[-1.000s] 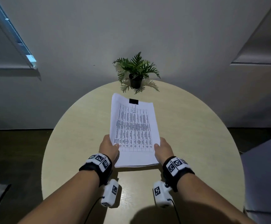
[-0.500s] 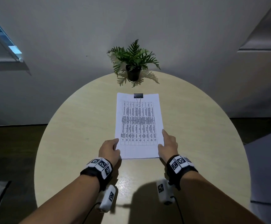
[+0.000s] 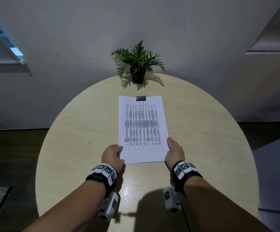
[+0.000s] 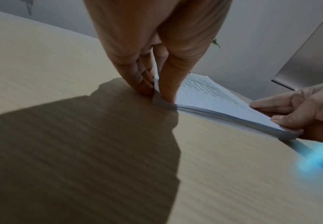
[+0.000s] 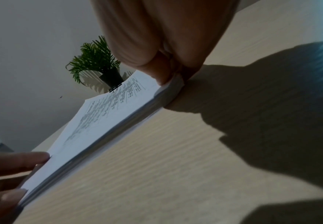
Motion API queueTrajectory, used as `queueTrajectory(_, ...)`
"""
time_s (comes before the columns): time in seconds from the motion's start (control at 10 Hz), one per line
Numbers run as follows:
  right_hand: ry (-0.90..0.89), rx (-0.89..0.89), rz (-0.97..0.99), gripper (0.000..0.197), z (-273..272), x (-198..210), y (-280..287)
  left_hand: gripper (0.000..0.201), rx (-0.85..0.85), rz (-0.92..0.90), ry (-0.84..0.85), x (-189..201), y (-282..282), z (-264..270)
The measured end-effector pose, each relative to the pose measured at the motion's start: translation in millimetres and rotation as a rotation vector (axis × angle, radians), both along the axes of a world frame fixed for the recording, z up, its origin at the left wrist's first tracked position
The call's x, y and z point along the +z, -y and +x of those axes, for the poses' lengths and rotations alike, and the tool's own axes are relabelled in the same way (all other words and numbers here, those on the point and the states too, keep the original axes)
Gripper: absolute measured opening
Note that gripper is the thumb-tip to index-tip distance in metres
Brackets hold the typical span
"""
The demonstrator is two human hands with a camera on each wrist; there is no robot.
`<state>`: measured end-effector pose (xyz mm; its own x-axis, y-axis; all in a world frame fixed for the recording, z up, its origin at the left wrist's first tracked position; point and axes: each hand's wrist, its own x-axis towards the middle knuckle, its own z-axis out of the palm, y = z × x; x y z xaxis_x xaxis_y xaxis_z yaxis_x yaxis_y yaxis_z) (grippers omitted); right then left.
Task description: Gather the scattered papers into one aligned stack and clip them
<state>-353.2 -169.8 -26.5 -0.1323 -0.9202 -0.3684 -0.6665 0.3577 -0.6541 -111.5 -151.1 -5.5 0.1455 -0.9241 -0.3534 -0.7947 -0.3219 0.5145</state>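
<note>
Both hands pinch the stack (image 3: 142,128) at its near corners, left hand (image 3: 112,154), right hand (image 3: 175,150); long axis runs 12 o'clock to the clip (image 3: 141,98).

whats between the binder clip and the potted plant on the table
Nothing: in the head view only bare table top, crossed by the fronds' shadows, separates the binder clip on the paper stack from the potted plant.

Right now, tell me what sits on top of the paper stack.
A black binder clip grips the stack's far edge, its wire handle lying on the top sheet. Both thumbs rest on the near corners. Lower sheets are covered.
</note>
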Motion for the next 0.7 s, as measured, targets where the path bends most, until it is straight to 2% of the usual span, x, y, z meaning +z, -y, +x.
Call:
queueTrajectory(0.1, -0.075, 0.058, 0.040, 0.056, 7.5, 8.0, -1.9, 0.057, -0.022, 0.001, 0.016, 4.6, -2.9, -3.5)
queueTrajectory(0.2, -0.143, 0.104, 0.079, 0.062, 13.5, 15.8, -6.4, 0.067, -0.026, 0.000, 0.019, 4.8, -7.1, -7.2)
queueTrajectory(0.4, -0.124, 0.100, 0.102, 0.068, 10.0, 18.2, -10.5, 0.063, -0.003, 0.006, 0.001, 7.0, -12.1, -16.8)
queueTrajectory(0.6, -0.077, 0.164, 0.106, 0.069, 2.2, 22.5, -14.2, 0.080, -0.014, 0.044, -0.066, 17.5, -16.0, -13.4)
queueTrajectory(0.7, -0.096, 0.203, 0.087, 0.065, -9.0, 25.6, -24.8, 0.089, -0.039, 0.086, -0.072, 26.3, -35.5, -7.9)
